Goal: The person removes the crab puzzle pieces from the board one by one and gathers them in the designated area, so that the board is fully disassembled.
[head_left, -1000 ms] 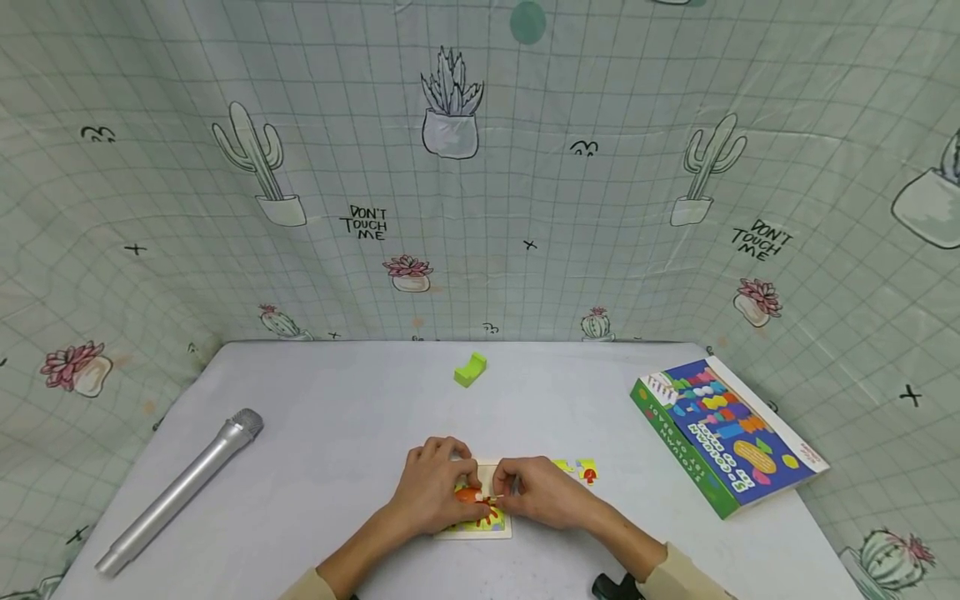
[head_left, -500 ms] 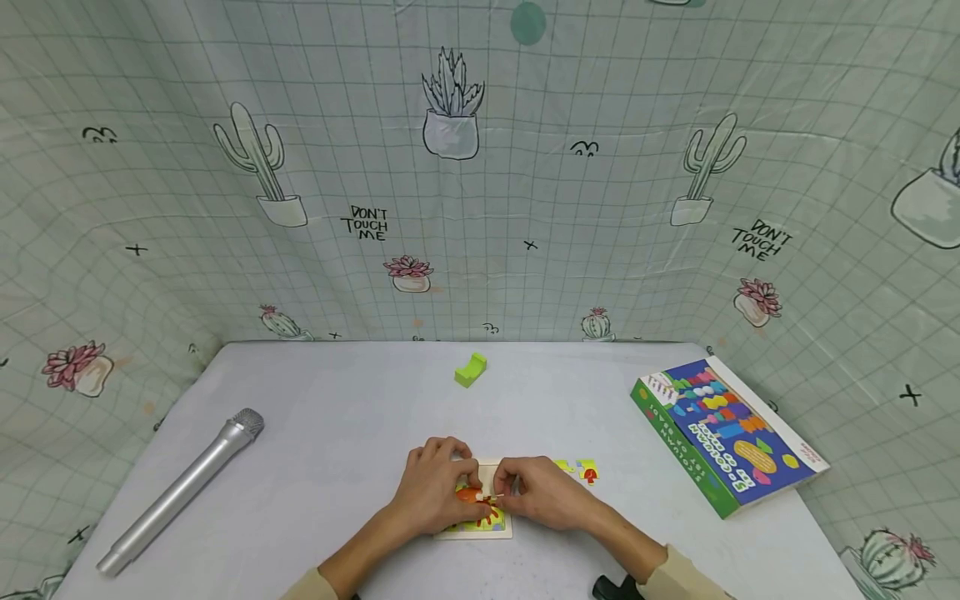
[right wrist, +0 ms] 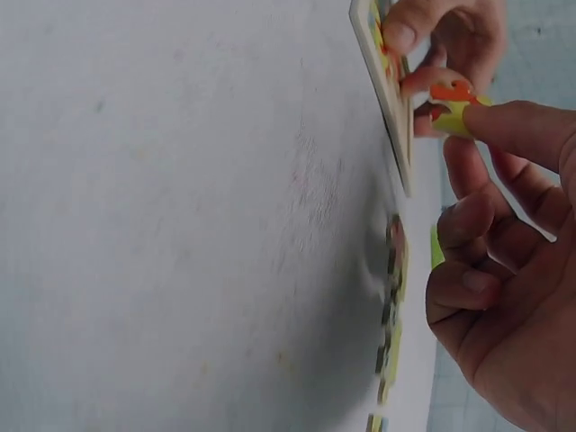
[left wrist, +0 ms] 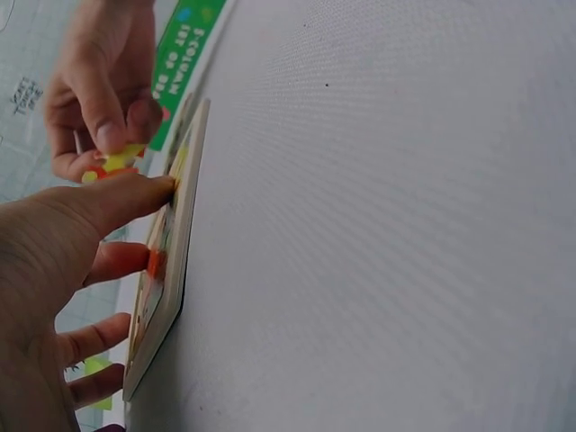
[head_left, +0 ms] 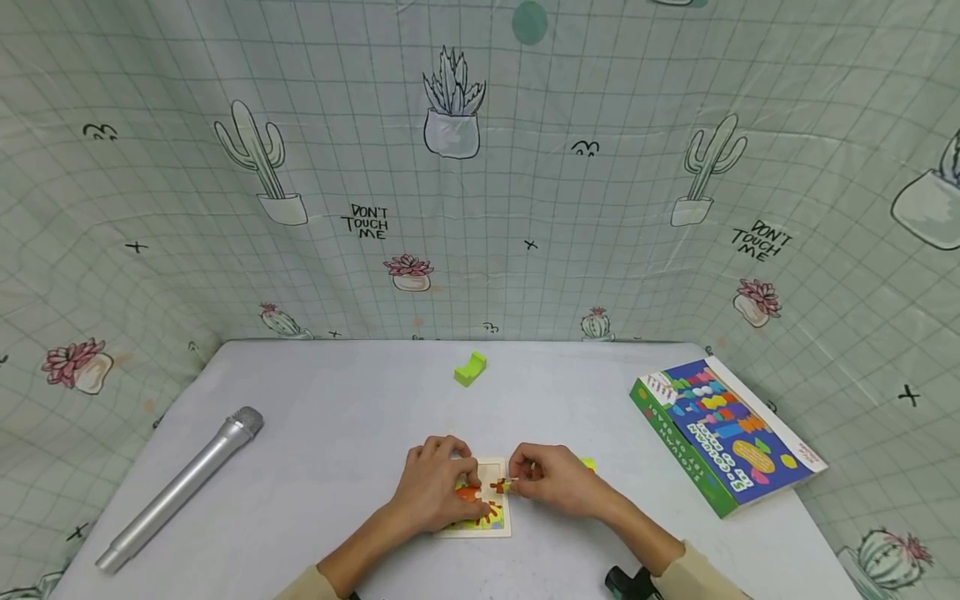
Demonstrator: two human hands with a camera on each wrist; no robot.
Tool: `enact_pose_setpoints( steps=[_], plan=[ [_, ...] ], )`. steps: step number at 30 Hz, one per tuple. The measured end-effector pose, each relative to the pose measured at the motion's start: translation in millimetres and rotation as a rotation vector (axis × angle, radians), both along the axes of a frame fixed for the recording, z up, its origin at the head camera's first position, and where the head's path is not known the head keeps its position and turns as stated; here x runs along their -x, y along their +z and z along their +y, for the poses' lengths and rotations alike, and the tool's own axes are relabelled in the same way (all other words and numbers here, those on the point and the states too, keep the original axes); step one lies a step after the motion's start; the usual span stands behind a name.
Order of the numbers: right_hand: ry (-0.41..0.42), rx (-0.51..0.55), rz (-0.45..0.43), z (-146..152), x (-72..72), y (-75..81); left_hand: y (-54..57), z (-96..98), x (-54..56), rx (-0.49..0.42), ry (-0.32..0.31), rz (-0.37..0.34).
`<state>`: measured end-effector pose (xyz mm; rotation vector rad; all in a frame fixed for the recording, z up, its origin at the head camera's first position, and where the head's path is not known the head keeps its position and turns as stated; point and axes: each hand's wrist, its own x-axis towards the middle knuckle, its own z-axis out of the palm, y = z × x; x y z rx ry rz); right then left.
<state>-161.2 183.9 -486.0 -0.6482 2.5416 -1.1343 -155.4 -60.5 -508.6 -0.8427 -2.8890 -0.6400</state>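
Observation:
A small wooden jigsaw puzzle board (head_left: 474, 534) lies on the white table, with red, orange and yellow pieces set in it. My left hand (head_left: 429, 493) rests over its left part, thumb and fingertips touching the board and pieces. Just over the board's right edge, my right hand (head_left: 564, 483) pinches a jigsaw piece (right wrist: 457, 106), yellow with orange-red, between thumb and index finger. The piece is held up clear of the board in the right wrist view. Loose jigsaw pieces (right wrist: 391, 315) lie in a row beside the board, mostly hidden behind my right hand in the head view.
A green curved block (head_left: 471, 369) sits at the back of the table. On the left lies a silver microphone (head_left: 180, 492). A blue and green game box (head_left: 731, 433) lies at the right. Something black (head_left: 632, 582) is at my right wrist.
My right hand has shifted a little up and right from the board, still pinching the jigsaw piece, which now shows more. The left hand has stayed in place.

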Motion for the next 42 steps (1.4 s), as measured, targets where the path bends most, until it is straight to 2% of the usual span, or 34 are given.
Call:
enact_pose_setpoints(
  steps=[7, 13, 21, 27, 42],
  plan=[
    [-0.026, 0.002, -0.050, 29.2, 1.4, -1.6, -1.7, 1.3, 1.0, -0.001, 0.005, -0.008],
    [-0.064, -0.029, -0.078, 65.8, -0.7, 5.0, -2.5, -0.2, 0.8, 0.007, 0.019, -0.019],
    [-0.104, -0.026, -0.208, 107.0, -7.4, 6.9, -3.2, -1.2, 0.8, 0.005, 0.021, -0.023],
    [-0.134, -0.018, -0.230, 116.1, -12.3, 0.7, -3.5, 0.5, 0.6, -0.008, 0.022, -0.028],
    [-0.162, -0.037, -0.178, 112.4, -11.8, -6.2, -1.5, -0.9, -1.1, -0.022, 0.018, -0.039]
  ],
)
